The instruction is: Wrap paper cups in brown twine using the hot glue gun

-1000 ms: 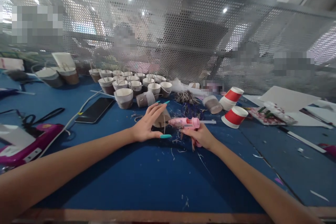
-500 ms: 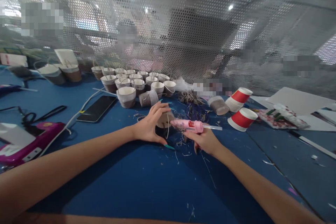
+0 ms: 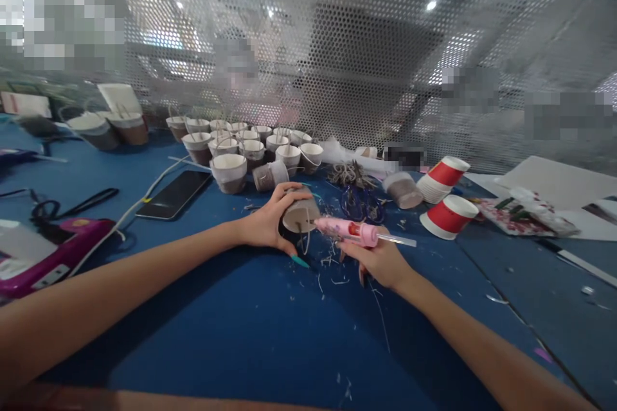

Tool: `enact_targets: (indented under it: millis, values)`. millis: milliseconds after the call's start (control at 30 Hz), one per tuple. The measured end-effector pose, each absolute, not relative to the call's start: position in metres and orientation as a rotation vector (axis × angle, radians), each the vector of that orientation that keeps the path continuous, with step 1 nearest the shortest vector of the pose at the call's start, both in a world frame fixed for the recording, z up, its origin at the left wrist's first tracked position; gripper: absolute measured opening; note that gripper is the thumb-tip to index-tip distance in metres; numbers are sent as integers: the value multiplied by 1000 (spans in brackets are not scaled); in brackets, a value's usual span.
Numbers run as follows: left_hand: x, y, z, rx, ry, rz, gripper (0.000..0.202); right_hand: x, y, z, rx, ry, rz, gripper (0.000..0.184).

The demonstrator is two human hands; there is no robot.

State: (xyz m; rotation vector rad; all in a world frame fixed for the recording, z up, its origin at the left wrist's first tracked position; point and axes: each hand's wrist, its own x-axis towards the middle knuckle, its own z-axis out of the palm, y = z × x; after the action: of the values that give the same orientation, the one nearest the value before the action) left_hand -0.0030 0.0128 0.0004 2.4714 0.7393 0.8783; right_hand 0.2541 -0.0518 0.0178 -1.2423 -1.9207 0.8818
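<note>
My left hand (image 3: pixel 266 223), with long teal nails, wraps around a small cup (image 3: pixel 299 213) covered in greyish-brown material. The cup lies tipped, with one flat end facing my right hand and a thin pale cord handle hanging in front of it. A pink glue gun (image 3: pixel 343 229) is gripped in my right hand (image 3: pixel 383 262), and a clear glue stick (image 3: pixel 398 239) pokes out of its back. The gun's nozzle is close to the cup's flat end; whether they touch, I cannot tell.
Several wrapped cups with handles (image 3: pixel 229 173) stand behind my left hand. A phone (image 3: pixel 174 194) and a magenta power strip (image 3: pixel 81 245) lie left. Blue-handled scissors (image 3: pixel 359 204) and red-and-white paper cups (image 3: pixel 450 216) are beyond my right hand. Fibre scraps litter the table.
My left hand has shifted slightly left and turned the cup, so more of its side shows. The glue gun stays near the cup. The view has moved slightly.
</note>
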Motion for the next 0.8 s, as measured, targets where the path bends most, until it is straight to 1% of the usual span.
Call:
enact_targets:
  millis: [100, 267, 400, 467, 533, 633, 700, 800]
  values:
    - [-2, 12, -3, 2457, 800, 882, 114, 251, -54, 23, -1230, -1971, 811, 20]
    - [3, 12, -10, 2477, 801, 896, 125, 245, -60, 28, -1299, -2095, 616, 26]
    - [1, 15, -8, 2489, 801, 832, 124, 242, -62, 29, -1306, -2131, 632, 18]
    - [-3, 18, -4, 2516, 767, 741, 119, 242, -61, 30, -1303, -2120, 670, 16]
    - [-9, 21, 0, 2545, 702, 679, 108, 242, -60, 30, -1306, -2110, 691, 16]
    - [-14, 25, 2, 2561, 636, 739, 89, 241, -60, 30, -1278, -2122, 731, 15]
    - [-15, 27, -1, 2552, 636, 805, 84, 240, -60, 29, -1256, -2128, 756, 15]
    - [-14, 30, -7, 2541, 631, 874, 83, 239, -61, 27, -1276, -2112, 764, 18]
